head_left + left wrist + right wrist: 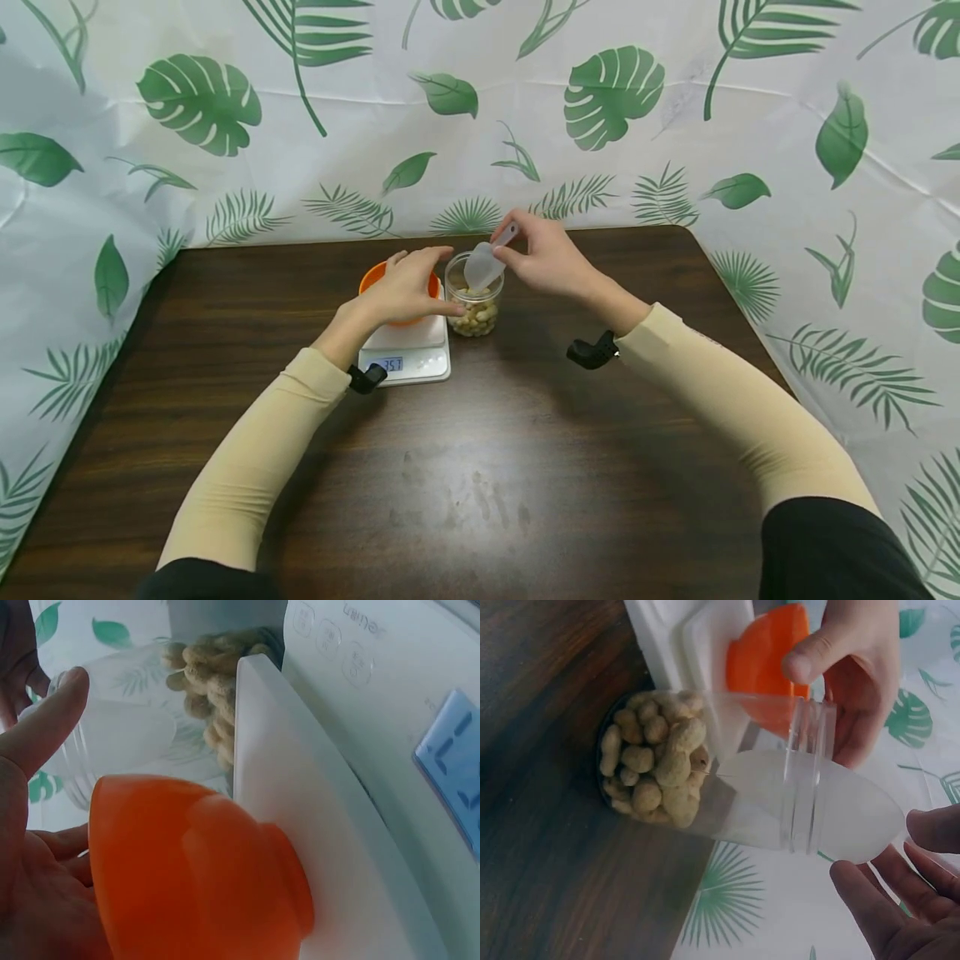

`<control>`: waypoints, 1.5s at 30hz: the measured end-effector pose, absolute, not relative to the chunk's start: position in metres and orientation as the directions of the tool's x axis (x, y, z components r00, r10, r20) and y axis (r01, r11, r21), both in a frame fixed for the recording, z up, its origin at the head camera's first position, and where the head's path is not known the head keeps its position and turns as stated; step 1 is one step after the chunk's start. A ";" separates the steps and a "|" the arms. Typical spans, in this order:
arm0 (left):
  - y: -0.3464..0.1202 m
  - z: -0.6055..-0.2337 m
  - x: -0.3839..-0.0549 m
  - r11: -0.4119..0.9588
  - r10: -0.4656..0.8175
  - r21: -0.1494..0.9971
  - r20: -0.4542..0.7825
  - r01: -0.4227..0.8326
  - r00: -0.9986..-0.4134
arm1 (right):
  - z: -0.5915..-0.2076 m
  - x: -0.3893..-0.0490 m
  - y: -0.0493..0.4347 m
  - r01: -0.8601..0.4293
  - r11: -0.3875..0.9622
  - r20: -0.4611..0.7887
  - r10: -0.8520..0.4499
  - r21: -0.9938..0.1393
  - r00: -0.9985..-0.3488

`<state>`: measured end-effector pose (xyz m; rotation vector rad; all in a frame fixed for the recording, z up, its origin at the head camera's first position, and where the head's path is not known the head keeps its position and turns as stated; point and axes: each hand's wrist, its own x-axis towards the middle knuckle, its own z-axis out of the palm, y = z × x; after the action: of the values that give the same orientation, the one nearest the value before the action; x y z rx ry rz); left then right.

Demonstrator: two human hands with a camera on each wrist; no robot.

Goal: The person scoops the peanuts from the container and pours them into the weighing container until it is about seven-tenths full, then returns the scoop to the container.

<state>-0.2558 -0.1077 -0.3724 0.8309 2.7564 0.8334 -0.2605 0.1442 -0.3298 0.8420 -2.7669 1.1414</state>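
From the head view I take the jar (498, 284) as my landmark: the scale (425, 365) stands just to its left with the display lit, and the orange bowl (373, 276) sits on that scale. So, as I judge it, the setting-up is done and the scooping is partway; what is left is to load the scoop (481, 268) from the peanuts (477, 321) lying in the bottom of the jar and bring them across. My right hand (546, 254), up to the jar's right, pinches the scoop by its handle, with the scoop dipping into the jar's mouth. My left hand (405, 287) spreads over the bowl at the jar's left, gripping nothing that I can make out. In the left wrist view its thumb points straight toward the jar's mouth, and the bowl's outer wall hides whatever is inside (so I cannot tell whether any peanuts are in there). In the right wrist view the scoop reaches into the jar, its tip right by the peanuts, though I cannot tell if they touch; I see none in the scoop, and the left thumb lies just beside the jar's rim.
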 end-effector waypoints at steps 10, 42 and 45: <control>-0.100 -0.374 -0.258 0.698 0.561 0.534 0.006 0.477 -0.828 | -0.334 -0.260 0.134 -0.621 0.592 0.254 -0.586 -0.514 -0.769; -0.099 -0.376 -0.261 0.676 0.565 0.568 0.011 0.470 -0.825 | -0.344 -0.261 0.109 -0.696 0.603 0.132 -0.711 -0.391 -0.690; -0.099 -0.377 -0.261 0.673 0.565 0.570 0.015 0.471 -0.825 | -0.341 -0.265 0.112 -0.671 0.591 0.141 -0.695 -0.447 -0.706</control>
<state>-0.2608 -0.0989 -0.3765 0.8504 2.7216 0.8593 -0.2649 0.1118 -0.3411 1.2219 -2.8455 0.7667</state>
